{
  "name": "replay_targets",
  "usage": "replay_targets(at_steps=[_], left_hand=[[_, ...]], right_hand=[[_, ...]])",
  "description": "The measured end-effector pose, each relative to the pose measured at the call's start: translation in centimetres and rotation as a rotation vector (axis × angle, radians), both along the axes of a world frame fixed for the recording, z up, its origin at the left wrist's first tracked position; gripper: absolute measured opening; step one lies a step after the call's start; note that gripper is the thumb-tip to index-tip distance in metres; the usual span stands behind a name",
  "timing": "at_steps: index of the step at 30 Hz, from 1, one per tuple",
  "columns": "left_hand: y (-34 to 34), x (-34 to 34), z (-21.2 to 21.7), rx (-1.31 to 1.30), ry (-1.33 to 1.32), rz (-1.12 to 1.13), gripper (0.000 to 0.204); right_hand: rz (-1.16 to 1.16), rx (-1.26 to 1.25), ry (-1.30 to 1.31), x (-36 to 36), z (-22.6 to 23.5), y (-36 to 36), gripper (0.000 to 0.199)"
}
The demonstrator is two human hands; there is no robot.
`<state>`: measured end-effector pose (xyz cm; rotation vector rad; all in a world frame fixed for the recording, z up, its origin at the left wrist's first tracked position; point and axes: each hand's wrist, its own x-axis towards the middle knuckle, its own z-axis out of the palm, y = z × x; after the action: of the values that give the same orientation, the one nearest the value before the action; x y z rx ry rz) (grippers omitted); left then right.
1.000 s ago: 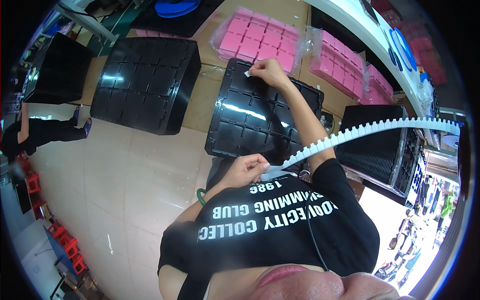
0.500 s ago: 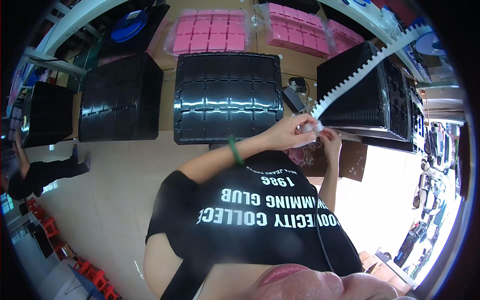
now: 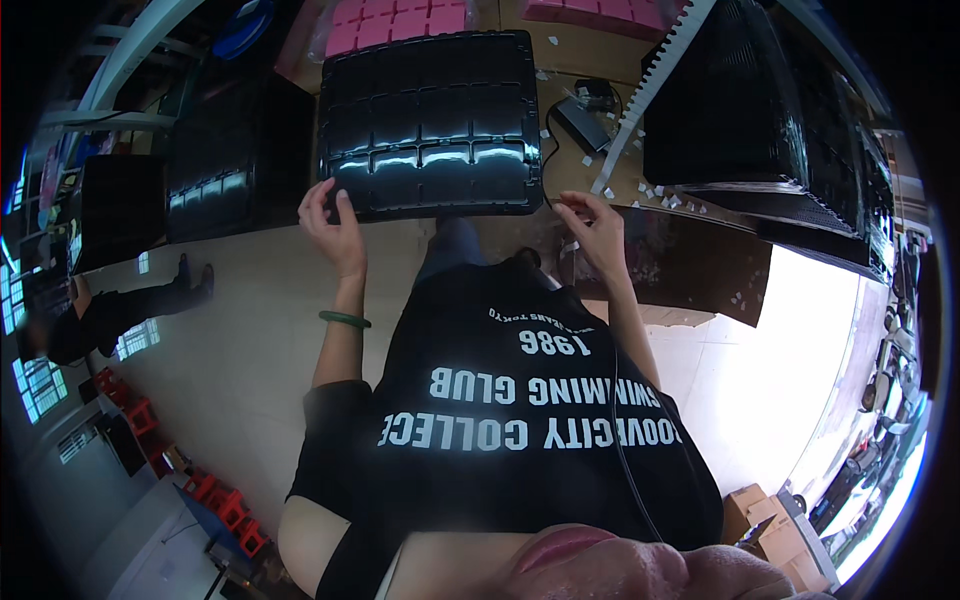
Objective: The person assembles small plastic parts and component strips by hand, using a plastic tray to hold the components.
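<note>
- The black tray (image 3: 430, 125) is at the frame's top middle.
- My left hand (image 3: 335, 232) is at its lower left corner, fingers apart.
- My right hand (image 3: 597, 232) is by its lower right corner; I can't tell if it's pinching.

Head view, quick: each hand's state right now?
Left hand: fingers at black rectangular plastic tray, near left corner; whether gripping cannot be told.
Right hand: partly open, nothing visibly held.

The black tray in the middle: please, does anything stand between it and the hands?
Nothing visible stands between the left hand and the black tray. On the right, a thin dark cable seems to run through the gap between the tray and the right hand.
</note>
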<state>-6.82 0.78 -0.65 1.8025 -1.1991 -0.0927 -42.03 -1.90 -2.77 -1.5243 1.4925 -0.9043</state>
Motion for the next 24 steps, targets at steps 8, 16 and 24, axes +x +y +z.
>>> replay_targets(at_steps=[8,16,24], left_hand=[[2.4,10.4,-7.0,0.212,0.744,-0.001,0.048],[-5.0,12.1,-1.0,0.222,0.568,-0.058,0.042],[-28.6,16.5,-1.0,0.201,0.064,-0.458,0.032]], right_hand=[[0.167,0.414,-0.326,2.6,-1.7,-2.7,0.034],[-0.049,0.21,-0.281,2.7,1.2,-6.8,0.026],[0.26,-0.168,0.079,13.5,4.7,-29.2,0.014]])
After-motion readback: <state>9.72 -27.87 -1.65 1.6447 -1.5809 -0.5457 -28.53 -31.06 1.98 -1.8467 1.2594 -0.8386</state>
